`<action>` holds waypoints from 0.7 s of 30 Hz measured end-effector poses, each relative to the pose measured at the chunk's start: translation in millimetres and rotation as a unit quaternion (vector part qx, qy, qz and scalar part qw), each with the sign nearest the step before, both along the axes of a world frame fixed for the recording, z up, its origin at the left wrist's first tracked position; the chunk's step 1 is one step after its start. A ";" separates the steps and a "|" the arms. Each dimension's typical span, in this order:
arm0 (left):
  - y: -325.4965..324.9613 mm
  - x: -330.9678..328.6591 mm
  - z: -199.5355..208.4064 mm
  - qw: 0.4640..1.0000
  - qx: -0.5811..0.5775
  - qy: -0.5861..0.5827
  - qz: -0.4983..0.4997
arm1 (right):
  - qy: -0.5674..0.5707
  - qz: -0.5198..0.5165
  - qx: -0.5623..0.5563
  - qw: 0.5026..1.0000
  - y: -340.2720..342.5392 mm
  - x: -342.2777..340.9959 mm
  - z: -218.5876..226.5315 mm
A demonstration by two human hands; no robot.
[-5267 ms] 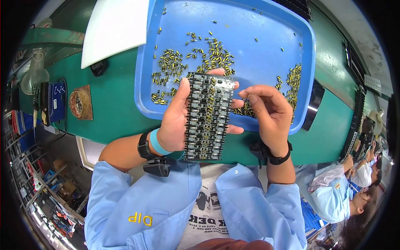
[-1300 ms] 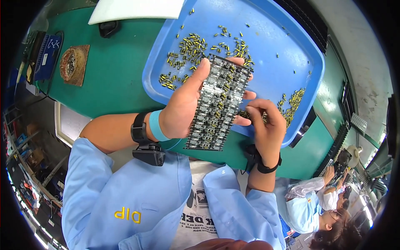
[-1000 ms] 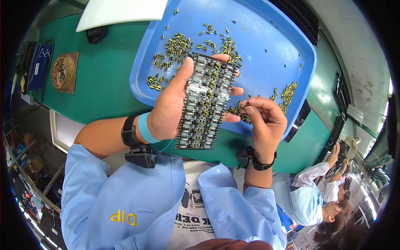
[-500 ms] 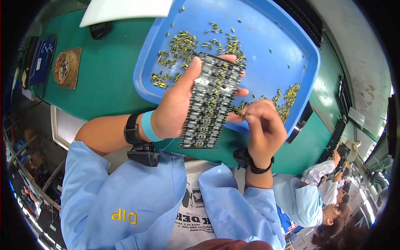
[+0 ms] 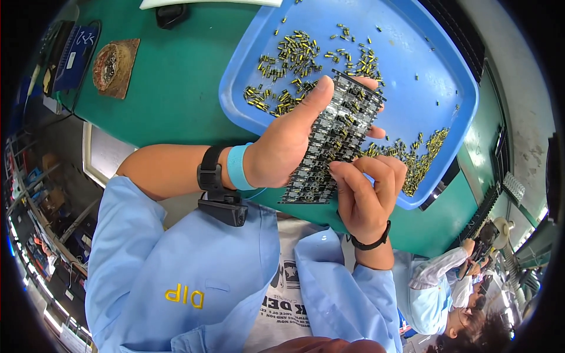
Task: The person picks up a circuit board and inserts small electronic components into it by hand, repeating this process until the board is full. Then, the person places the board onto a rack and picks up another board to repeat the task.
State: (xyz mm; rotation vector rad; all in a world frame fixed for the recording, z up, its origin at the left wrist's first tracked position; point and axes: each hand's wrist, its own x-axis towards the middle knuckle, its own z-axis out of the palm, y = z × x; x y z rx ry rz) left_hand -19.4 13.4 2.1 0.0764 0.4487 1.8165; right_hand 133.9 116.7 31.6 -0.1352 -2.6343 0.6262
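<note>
My left hand (image 5: 288, 138) grips a dark circuit board panel (image 5: 338, 132), thumb along its upper left edge and fingers behind it. The panel is tilted and carries rows of small parts, some of them yellow and black. My right hand (image 5: 371, 191) is closed in a pinch, its fingertips at the lower right part of the panel; whatever lies between them is too small to make out. Beneath and beyond the panel is a blue tray (image 5: 234, 97). Loose yellow-and-black capacitors (image 5: 297, 53) with wire leads lie in it, and another heap of capacitors (image 5: 432, 150) lies at its right side.
The tray stands on a green table (image 5: 176, 76). To the left are a round dish on a brown square (image 5: 115, 67) and a blue box (image 5: 73, 56). A white foam sheet (image 5: 212, 3) and a black object (image 5: 170, 16) lie at the back. Other people (image 5: 432, 294) sit at the right.
My right hand has moved from beside the panel, over the tray's near edge, onto the panel's face. Tray, table and panel all appear farther right in view.
</note>
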 end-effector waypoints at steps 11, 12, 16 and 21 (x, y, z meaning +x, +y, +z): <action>0.0 0.8 -2.2 1.000 0.011 0.010 0.001 | 0.001 0.009 0.046 0.999 -1.1 -0.2 0.0; 0.1 0.9 -2.4 1.000 0.010 0.010 0.001 | 0.001 0.009 0.046 0.999 -1.3 0.1 -0.2; 0.5 1.6 -2.7 0.999 0.000 0.037 0.008 | 0.004 0.024 0.103 0.994 -2.0 2.3 -0.3; 0.5 0.8 -4.9 0.999 -0.005 0.049 0.006 | 0.013 0.040 0.151 0.988 -1.7 2.7 1.9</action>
